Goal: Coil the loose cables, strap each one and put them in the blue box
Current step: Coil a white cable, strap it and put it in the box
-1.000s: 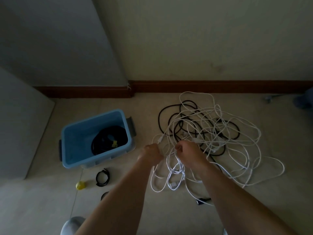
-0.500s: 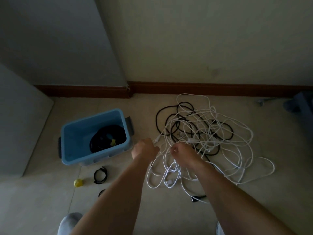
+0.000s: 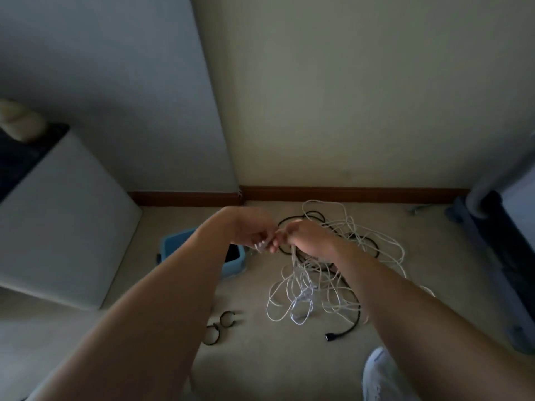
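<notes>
A long white cable [image 3: 301, 287] lies tangled on the floor, with loops hanging up from the pile to my hands. My left hand [image 3: 249, 230] pinches the white cable's plug end. Close beside it, my right hand [image 3: 307, 235] grips strands of the same cable. A black cable [image 3: 344, 331] is mixed into the pile, its plug lying at the near side. The blue box [image 3: 176, 241] stands on the floor behind my left forearm, mostly hidden, with something black inside.
Two black strap loops [image 3: 220, 325] lie on the floor near my left forearm. A white cabinet [image 3: 66, 227] stands at the left. Dark furniture and blue cloth [image 3: 498, 256] fill the right edge. A brown skirting board [image 3: 347, 193] runs along the wall.
Both hands have risen from the pile, lifting the white cable end and trailing loops. The view has tilted up, and my left forearm now covers most of the blue box.
</notes>
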A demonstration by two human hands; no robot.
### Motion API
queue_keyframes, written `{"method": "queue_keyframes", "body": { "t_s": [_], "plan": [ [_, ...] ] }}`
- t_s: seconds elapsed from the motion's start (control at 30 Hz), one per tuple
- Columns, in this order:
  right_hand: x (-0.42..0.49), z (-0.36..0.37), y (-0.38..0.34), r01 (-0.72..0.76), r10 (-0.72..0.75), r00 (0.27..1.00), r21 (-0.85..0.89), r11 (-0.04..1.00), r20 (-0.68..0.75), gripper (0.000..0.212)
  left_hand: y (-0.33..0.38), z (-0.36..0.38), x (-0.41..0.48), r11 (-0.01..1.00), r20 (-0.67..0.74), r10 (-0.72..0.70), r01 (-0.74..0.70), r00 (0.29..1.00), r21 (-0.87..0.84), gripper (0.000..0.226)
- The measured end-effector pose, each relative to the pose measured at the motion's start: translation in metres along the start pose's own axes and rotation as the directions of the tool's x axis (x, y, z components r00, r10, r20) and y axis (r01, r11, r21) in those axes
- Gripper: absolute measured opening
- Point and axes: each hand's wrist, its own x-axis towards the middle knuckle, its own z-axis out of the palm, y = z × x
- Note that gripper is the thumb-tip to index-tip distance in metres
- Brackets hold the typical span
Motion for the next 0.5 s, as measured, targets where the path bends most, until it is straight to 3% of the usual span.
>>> {"method": "queue_keyframes", "body": {
  "t_s": [0.07,0.17,0.23,0.33,0.37,0.4,0.5],
  "plan": [
    [-0.025,-0.015,-0.023,0.012,-0.012,1.000,0.146,0.989,0.000,0.026,0.009,-0.001,-0.033,0.976,-0.080,0.090,-0.104,0.993,-0.193,0.032],
    [-0.055,-0.035,-0.050,0.104,-0.078,0.990,0.242,0.965,-0.118,0.042,0.014,0.000,-0.074,0.836,-0.147,0.138,-0.195,0.980,-0.513,0.014],
    [-0.070,-0.044,-0.060,0.132,-0.099,0.980,0.187,0.974,-0.175,0.046,0.021,0.002,-0.101,0.673,-0.232,0.246,-0.338,0.941,-0.658,0.013],
    [-0.095,-0.057,-0.060,0.112,-0.085,0.980,0.140,0.984,-0.182,0.051,0.027,-0.005,-0.144,0.333,-0.426,0.338,-0.530,0.839,-0.780,0.035],
    [-0.101,-0.062,-0.059,0.112,-0.072,0.976,0.188,0.976,-0.207,0.050,0.026,-0.008,-0.153,0.298,-0.470,0.353,-0.573,0.809,-0.763,0.037],
    [-0.107,-0.065,-0.060,0.130,-0.059,0.967,0.278,0.952,-0.248,0.048,0.024,-0.008,-0.157,0.345,-0.493,0.351,-0.599,0.796,-0.722,0.036],
    [-0.118,-0.074,-0.088,0.257,-0.026,0.898,0.474,0.842,-0.440,0.040,0.011,0.003,-0.152,0.617,-0.529,0.345,-0.612,0.775,-0.495,0.032]
  ]
}}
